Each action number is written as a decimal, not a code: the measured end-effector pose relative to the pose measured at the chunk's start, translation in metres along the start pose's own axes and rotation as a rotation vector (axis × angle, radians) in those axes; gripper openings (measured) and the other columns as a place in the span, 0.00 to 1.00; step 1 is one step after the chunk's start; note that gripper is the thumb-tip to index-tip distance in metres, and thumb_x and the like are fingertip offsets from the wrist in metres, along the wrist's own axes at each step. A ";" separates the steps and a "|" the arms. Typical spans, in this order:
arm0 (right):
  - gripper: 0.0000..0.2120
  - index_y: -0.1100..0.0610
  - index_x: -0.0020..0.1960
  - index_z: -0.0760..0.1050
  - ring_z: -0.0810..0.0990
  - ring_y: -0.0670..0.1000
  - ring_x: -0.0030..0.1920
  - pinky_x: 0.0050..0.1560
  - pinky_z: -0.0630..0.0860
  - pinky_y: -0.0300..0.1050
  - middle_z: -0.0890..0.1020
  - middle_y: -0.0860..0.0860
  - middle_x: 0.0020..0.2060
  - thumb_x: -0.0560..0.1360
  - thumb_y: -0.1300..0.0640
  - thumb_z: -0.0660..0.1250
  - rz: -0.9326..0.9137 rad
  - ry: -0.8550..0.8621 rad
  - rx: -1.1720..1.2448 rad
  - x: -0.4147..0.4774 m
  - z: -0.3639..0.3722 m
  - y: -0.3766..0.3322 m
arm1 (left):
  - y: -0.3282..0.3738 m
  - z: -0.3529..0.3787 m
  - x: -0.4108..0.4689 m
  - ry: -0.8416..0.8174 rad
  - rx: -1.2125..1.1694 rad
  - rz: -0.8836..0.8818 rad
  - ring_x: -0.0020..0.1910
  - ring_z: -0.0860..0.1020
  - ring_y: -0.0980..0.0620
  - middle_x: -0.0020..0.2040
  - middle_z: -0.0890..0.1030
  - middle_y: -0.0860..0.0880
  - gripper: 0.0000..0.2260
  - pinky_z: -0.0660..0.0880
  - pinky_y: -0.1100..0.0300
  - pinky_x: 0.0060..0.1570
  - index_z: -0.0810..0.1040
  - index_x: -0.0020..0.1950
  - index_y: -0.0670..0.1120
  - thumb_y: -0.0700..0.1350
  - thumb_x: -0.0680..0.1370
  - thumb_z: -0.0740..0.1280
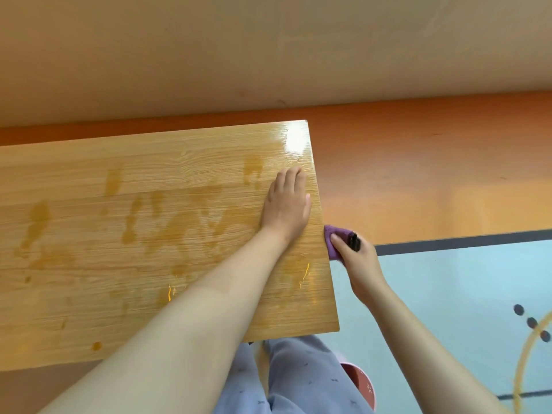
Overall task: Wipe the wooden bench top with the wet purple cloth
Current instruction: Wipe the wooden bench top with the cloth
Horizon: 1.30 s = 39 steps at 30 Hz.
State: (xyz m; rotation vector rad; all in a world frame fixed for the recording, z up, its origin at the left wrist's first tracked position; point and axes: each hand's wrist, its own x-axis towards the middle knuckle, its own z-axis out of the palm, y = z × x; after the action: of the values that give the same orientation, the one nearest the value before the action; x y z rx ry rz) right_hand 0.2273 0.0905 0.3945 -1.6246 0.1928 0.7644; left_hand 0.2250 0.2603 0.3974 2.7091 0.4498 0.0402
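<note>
The wooden bench top (134, 234) fills the left and middle of the head view, glossy, with dark wet streaks and patches across it. My left hand (286, 201) lies flat on the top near its right end, fingers straight. My right hand (358, 261) grips the purple cloth (333, 240) and holds it against the bench's right end edge, just off the top. A small dark thing sticks out of that hand above the cloth; I cannot tell what it is.
A beige wall (268, 49) stands right behind the bench. Orange floor (433, 174) lies to the right, pale blue floor (448, 294) with lines nearer me. My legs in blue trousers (298, 380) and a pink slipper (363, 383) are under the bench's front corner.
</note>
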 end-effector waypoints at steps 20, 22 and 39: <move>0.06 0.56 0.51 0.79 0.81 0.46 0.46 0.52 0.77 0.45 0.83 0.52 0.46 0.77 0.61 0.65 -0.225 -0.005 0.072 0.142 0.051 -0.068 | -0.005 0.016 0.003 0.138 -0.012 -0.035 0.66 0.66 0.48 0.65 0.72 0.46 0.19 0.63 0.55 0.67 0.72 0.64 0.43 0.50 0.76 0.59; 0.06 0.52 0.50 0.79 0.81 0.46 0.48 0.53 0.77 0.45 0.83 0.50 0.46 0.77 0.60 0.65 -0.208 -0.015 0.064 0.125 0.044 -0.056 | -0.005 0.016 0.003 0.134 -0.006 -0.036 0.66 0.67 0.48 0.65 0.73 0.47 0.19 0.62 0.56 0.67 0.72 0.64 0.43 0.51 0.76 0.60; 0.06 0.54 0.47 0.80 0.79 0.49 0.44 0.52 0.76 0.49 0.82 0.51 0.43 0.76 0.62 0.66 -0.286 -0.133 -0.003 0.213 0.061 -0.115 | -0.004 0.013 0.005 0.106 0.032 -0.041 0.66 0.67 0.49 0.65 0.73 0.48 0.20 0.67 0.54 0.67 0.71 0.64 0.44 0.53 0.77 0.57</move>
State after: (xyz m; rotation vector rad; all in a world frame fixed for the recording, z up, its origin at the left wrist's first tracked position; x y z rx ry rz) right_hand 0.4283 0.2347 0.3657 -1.5556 -0.1347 0.6484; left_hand 0.2297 0.2608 0.3831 2.7368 0.5413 0.1671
